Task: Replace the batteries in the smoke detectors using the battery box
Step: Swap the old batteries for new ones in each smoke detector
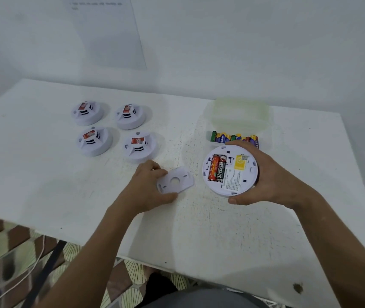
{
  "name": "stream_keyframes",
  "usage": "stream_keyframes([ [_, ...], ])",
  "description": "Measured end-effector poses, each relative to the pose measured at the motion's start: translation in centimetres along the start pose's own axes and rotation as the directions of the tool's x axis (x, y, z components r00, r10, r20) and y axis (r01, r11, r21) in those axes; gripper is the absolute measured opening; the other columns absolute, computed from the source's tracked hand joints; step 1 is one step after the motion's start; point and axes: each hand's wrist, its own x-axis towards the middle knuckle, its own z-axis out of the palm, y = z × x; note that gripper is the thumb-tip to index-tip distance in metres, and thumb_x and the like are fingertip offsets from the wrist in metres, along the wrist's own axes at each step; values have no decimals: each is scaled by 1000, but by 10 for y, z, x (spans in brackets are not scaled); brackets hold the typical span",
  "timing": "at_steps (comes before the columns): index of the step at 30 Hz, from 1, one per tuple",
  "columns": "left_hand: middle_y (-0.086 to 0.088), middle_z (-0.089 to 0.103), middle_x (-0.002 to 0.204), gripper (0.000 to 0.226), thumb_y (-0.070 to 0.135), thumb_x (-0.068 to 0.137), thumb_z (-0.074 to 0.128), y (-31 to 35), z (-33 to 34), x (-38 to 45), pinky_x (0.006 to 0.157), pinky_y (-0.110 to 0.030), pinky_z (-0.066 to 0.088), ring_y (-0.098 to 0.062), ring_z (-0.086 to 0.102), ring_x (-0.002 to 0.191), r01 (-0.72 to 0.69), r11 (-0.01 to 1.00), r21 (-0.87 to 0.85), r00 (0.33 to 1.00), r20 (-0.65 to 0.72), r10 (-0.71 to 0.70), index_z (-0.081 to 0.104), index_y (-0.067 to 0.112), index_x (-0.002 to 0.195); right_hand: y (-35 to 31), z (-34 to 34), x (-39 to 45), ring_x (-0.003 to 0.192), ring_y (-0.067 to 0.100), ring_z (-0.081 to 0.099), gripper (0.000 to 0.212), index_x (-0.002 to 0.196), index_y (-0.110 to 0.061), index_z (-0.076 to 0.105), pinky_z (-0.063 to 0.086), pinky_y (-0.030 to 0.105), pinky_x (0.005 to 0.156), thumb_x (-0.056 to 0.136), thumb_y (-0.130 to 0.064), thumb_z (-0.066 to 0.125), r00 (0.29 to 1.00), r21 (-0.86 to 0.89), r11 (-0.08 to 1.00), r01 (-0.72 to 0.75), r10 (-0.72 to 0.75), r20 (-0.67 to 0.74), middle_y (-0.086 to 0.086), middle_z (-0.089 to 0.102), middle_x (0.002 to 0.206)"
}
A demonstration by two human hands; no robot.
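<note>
My right hand grips a white smoke detector turned back side up, just above the table. Its battery bay shows two red and black batteries beside a yellow label. My left hand holds the detector's white mounting plate at the table surface, left of the detector. The battery box, a clear box with several coloured batteries, sits right behind the held detector. Its greenish lid stands behind it.
Several more white smoke detectors with red stickers stand face up in a group at the left middle of the white table, the nearest just beyond my left hand. A wall with a paper sheet backs the table.
</note>
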Motion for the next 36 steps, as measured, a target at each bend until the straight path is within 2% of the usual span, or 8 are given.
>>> stream_keyframes([
  [3, 7, 44, 96, 71, 67, 52, 66, -1, -6, -5, 66, -19, 36, -11, 43, 85, -46, 999, 16, 999, -18, 46, 66, 14, 99, -7, 6, 7, 121, 1, 55, 101, 139, -30, 45, 53, 17, 89, 51, -14, 92, 1000, -3, 1000, -5, 5, 19, -21, 59, 126],
  [5, 6, 48, 97, 66, 60, 52, 72, -3, -20, -9, 64, -16, 39, -11, 48, 82, -68, 996, -63, 988, -145, 58, 67, 12, 98, -10, 11, 12, 121, 1, 55, 99, 138, -32, 45, 52, 16, 89, 52, -14, 92, 1000, -10, 1000, -9, 9, 18, -21, 59, 127],
  [8, 3, 55, 98, 58, 51, 54, 70, 2, -54, -13, 66, -6, 37, -5, 50, 81, -191, 972, -137, 894, -433, 115, 68, 12, 97, -15, 20, 18, 124, 3, 54, 102, 141, -31, 43, 52, 20, 95, 52, -16, 93, 1000, -7, 1000, -16, 16, -18, -17, 57, 131],
  [10, 2, 56, 96, 51, 45, 57, 72, 12, -79, -14, 69, -6, 38, -2, 49, 83, -329, 934, -135, 837, -499, 223, 68, 13, 97, -22, 28, 25, 124, 5, 55, 103, 141, -30, 43, 52, 21, 95, 52, -14, 93, 1000, -3, 1000, -5, 5, -29, -18, 58, 130],
  [17, 11, 49, 113, 59, 45, 56, 76, 25, -108, 9, 86, -13, 41, -5, 53, 107, -535, 817, -213, 844, -168, 509, 67, 26, 112, -53, 62, 57, 120, 7, 56, 101, 135, -30, 48, 55, 24, 90, 52, 2, 95, 996, 7, 999, 42, -42, -76, -19, 57, 124],
  [25, 16, 51, 122, 65, 49, 64, 83, -12, -129, 25, 84, -4, 40, 6, 49, 110, -506, 818, -274, 848, 17, 530, 61, 37, 125, -60, 90, 78, 121, 8, 55, 98, 135, -29, 48, 52, 21, 92, 54, 2, 94, 991, -8, 1000, 2, -3, -134, -15, 56, 127],
  [30, 13, 58, 116, 66, 35, 69, 85, -24, -138, 33, 85, -20, 54, -1, 62, 95, -430, 817, -385, 857, 111, 503, 58, 34, 130, -62, 102, 87, 123, 12, 55, 98, 138, -23, 47, 53, 26, 96, 54, -7, 94, 982, -2, 1000, -26, 25, -186, -11, 57, 129],
  [36, 18, 58, 114, 67, 40, 68, 85, -35, -142, 36, 84, -23, 55, 1, 63, 94, -406, 845, -347, 878, 108, 467, 59, 32, 130, -66, 114, 97, 121, 14, 56, 97, 138, -19, 46, 55, 27, 92, 56, 0, 94, 972, -2, 1000, -25, 24, -232, -7, 58, 128],
])
